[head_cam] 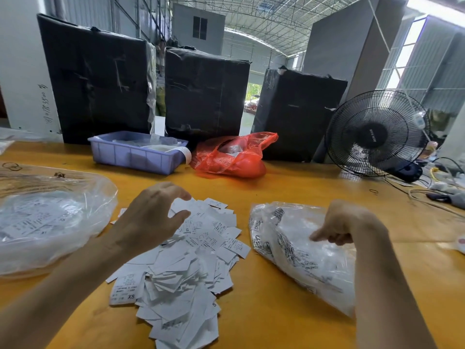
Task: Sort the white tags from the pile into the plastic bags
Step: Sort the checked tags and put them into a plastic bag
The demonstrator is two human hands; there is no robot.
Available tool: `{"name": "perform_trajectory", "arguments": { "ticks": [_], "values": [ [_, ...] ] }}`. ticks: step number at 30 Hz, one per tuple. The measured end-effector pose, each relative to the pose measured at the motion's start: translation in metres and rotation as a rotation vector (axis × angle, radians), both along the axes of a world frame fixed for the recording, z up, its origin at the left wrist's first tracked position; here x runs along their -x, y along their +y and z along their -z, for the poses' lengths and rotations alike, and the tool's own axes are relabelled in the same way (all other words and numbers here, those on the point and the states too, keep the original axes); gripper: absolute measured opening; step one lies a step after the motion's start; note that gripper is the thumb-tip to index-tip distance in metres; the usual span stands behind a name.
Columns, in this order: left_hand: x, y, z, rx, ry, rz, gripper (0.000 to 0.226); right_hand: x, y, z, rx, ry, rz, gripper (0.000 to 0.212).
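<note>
A pile of white tags [186, 268] printed with small text lies in the middle of the yellow table [289, 187]. My left hand [151, 217] hovers over the far part of the pile, fingers spread and curved, holding nothing. To the left lies a clear plastic bag [47, 222] with tags inside. On the right sits a printed clear plastic bag [302, 250], also holding white tags. My right hand [342, 225] rests on top of that bag with its fingers curled downward; whether it pinches the plastic cannot be told.
At the back stand a lilac plastic bin [136, 154], a red plastic bag [231, 157] and three tall black-wrapped bundles [100, 79]. A black fan [375, 134] and loose cables [432, 192] occupy the far right.
</note>
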State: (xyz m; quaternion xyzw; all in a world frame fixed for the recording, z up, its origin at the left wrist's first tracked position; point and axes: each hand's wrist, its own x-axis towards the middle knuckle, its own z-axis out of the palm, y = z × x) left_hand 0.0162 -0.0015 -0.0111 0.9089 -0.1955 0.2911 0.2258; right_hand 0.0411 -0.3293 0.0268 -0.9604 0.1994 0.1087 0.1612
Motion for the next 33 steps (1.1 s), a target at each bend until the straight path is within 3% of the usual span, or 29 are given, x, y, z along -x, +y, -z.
{"name": "perform_trajectory", "arguments": {
  "ticks": [3, 7, 11, 17, 21, 22, 24, 26, 28, 31, 33],
  "values": [
    [0.002, -0.003, 0.001, -0.008, 0.008, 0.009, 0.031, -0.006, 0.009, 0.014, -0.029, 0.047, -0.083, 0.035],
    [0.002, -0.007, 0.003, -0.014, 0.004, 0.032, 0.031, -0.013, 0.030, 0.019, -0.158, 0.050, -0.246, 0.011],
    [0.003, -0.007, 0.005, -0.021, 0.015, 0.039, 0.031, -0.012, 0.028, 0.014, -0.193, 0.077, -0.271, 0.013],
    [0.004, -0.010, 0.002, -0.009, 0.023, 0.048, 0.032, -0.007, -0.004, -0.013, 0.063, -0.306, 0.023, 0.015],
    [0.006, -0.013, 0.002, -0.015, 0.042, 0.072, 0.033, -0.001, 0.008, -0.026, 0.155, -0.437, -0.036, 0.016],
    [0.007, -0.014, 0.002, -0.005, 0.040, 0.082, 0.033, 0.001, 0.016, -0.030, 0.116, -0.475, -0.102, 0.018],
    [0.010, -0.017, -0.002, 0.096, 0.052, 0.128, 0.031, 0.011, 0.039, -0.037, -0.160, -0.525, -0.280, 0.018],
    [0.013, -0.021, -0.009, 0.346, 0.198, 0.234, 0.037, 0.022, 0.067, -0.044, -0.523, -0.406, -0.490, 0.012],
    [0.015, -0.021, -0.014, 0.583, 0.396, 0.369, 0.055, 0.027, 0.092, -0.042, -0.689, -0.211, -0.686, 0.007],
    [0.013, -0.015, -0.015, 0.674, 0.572, 0.458, 0.082, 0.023, 0.120, -0.024, -0.593, -0.094, -0.807, 0.007],
    [0.011, -0.010, -0.014, 0.581, 0.639, 0.415, 0.066, 0.019, 0.132, -0.011, -0.520, -0.071, -0.809, 0.009]
  ]
}}
